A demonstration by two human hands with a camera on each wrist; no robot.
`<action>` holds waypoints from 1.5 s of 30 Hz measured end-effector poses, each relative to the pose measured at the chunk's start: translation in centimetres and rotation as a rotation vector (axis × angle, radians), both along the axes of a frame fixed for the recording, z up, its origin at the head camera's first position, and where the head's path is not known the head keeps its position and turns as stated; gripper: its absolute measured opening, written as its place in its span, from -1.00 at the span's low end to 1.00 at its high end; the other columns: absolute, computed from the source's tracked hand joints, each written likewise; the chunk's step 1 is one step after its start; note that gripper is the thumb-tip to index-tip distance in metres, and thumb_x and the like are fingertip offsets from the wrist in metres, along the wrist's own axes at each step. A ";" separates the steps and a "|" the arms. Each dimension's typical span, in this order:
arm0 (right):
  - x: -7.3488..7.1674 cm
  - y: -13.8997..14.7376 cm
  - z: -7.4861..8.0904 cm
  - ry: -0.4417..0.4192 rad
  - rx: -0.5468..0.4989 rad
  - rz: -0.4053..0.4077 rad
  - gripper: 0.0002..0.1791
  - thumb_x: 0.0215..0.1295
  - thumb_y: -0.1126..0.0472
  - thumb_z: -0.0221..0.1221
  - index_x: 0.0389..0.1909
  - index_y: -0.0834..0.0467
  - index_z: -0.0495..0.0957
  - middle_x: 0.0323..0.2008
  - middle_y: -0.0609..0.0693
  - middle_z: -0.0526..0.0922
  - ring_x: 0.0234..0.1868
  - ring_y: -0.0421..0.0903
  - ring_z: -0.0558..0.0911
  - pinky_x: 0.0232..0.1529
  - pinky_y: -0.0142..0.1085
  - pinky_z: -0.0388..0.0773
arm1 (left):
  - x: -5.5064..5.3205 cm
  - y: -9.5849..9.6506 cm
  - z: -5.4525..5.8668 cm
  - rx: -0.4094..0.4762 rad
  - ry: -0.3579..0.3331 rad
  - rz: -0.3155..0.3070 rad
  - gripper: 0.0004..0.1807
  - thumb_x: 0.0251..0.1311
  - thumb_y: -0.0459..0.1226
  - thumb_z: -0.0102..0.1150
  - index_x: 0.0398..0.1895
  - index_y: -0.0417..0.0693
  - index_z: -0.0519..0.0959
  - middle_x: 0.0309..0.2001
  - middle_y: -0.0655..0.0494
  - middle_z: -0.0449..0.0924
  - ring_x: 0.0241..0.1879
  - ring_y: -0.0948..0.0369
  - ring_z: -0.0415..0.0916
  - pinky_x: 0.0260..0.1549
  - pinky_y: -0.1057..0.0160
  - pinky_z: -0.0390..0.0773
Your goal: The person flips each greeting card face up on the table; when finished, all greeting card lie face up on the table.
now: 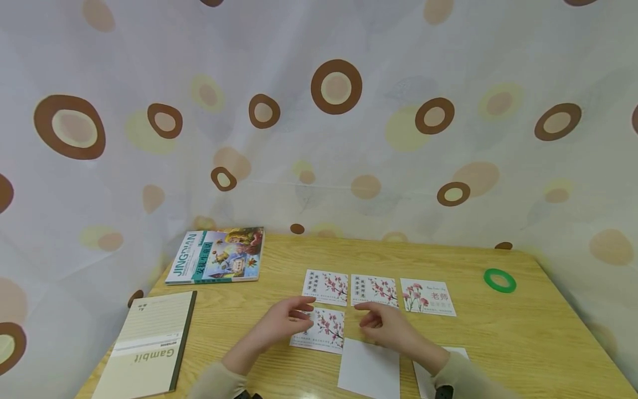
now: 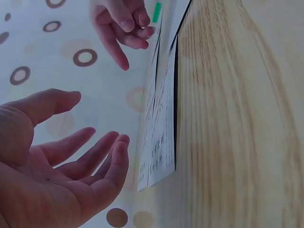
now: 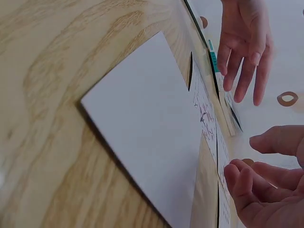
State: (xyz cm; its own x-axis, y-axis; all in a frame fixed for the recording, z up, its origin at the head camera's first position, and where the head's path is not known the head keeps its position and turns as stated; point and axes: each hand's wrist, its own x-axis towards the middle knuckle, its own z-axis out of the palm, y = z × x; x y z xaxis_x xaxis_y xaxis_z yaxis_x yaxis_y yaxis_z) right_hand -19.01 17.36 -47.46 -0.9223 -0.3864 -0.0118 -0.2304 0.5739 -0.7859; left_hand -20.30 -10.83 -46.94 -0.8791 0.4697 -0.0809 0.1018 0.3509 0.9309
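- the left hand (image 1: 284, 322), fingers loosely bent and thumb apart, held nothing near the front blossom card (image 1: 329, 330).
- the right hand (image 1: 391, 328), also empty, thumb clear of the fingers, hung near a white card (image 1: 369, 370) on the counter (image 1: 538, 343).
- four picture cards (image 1: 375, 290) lay face up (three behind, one in front), so that part looked done.
- the white card and another blank card (image 1: 423, 379) beside it seemed left.

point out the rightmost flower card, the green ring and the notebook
Rightmost flower card (image 1: 427, 297): head view, printed face
Green ring (image 1: 502, 290): head view, near edge
Notebook (image 1: 147, 344): head view, middle of cover
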 end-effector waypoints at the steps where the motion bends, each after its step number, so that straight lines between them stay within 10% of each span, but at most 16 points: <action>1: 0.1 0.4 0.1 -0.005 0.003 0.002 -0.50 0.17 0.32 0.32 0.16 0.30 0.53 -0.29 -0.01 0.69 -0.31 -0.19 0.61 -0.35 -0.44 0.58 | 0.0 0.2 0.1 -0.008 0.008 -0.035 -0.42 0.26 -0.32 0.24 0.33 -0.30 0.40 0.16 -0.29 0.54 0.08 -0.10 0.55 -0.01 0.11 0.64; 8: 1.0 2.8 0.4 0.019 0.036 0.062 -0.42 0.14 0.25 0.39 0.20 0.27 0.51 -0.22 -0.01 0.68 -0.24 -0.17 0.62 -0.26 -0.42 0.61 | 0.4 2.1 0.0 -0.141 0.154 -0.207 -0.36 0.20 -0.29 0.33 0.35 -0.20 0.41 0.21 -0.20 0.53 0.11 -0.09 0.55 0.06 0.15 0.61; 20: 3.9 4.9 -0.1 0.305 0.319 0.241 -0.39 0.09 0.02 0.44 0.18 0.08 0.54 0.03 -0.07 0.62 0.00 -0.09 0.57 -0.04 -0.22 0.62 | 2.7 5.7 -0.6 -0.541 0.501 -0.438 -0.15 0.01 0.01 0.49 0.41 0.10 0.38 0.38 0.06 0.37 0.38 0.06 0.25 0.38 0.08 0.31; 31: 5.5 6.0 -0.5 0.224 0.300 0.302 -0.27 0.12 -0.29 0.32 0.29 -0.09 0.46 0.20 -0.13 0.45 0.15 -0.12 0.41 0.10 -0.32 0.54 | 3.8 6.4 -0.2 -0.641 0.520 -0.477 -0.03 -0.09 0.09 0.52 0.45 0.21 0.31 0.44 0.05 0.27 0.39 0.05 0.17 0.32 0.07 0.37; 45: 5.7 6.3 -1.7 0.413 0.302 0.383 -0.27 0.11 -0.37 0.26 0.25 -0.09 0.48 0.14 -0.10 0.51 0.09 -0.16 0.42 0.01 -0.29 0.55 | 3.7 6.8 -0.6 -0.729 0.605 -0.461 -0.06 -0.11 0.05 0.55 0.41 0.12 0.37 0.31 0.09 0.39 0.24 0.18 0.27 0.25 0.27 0.39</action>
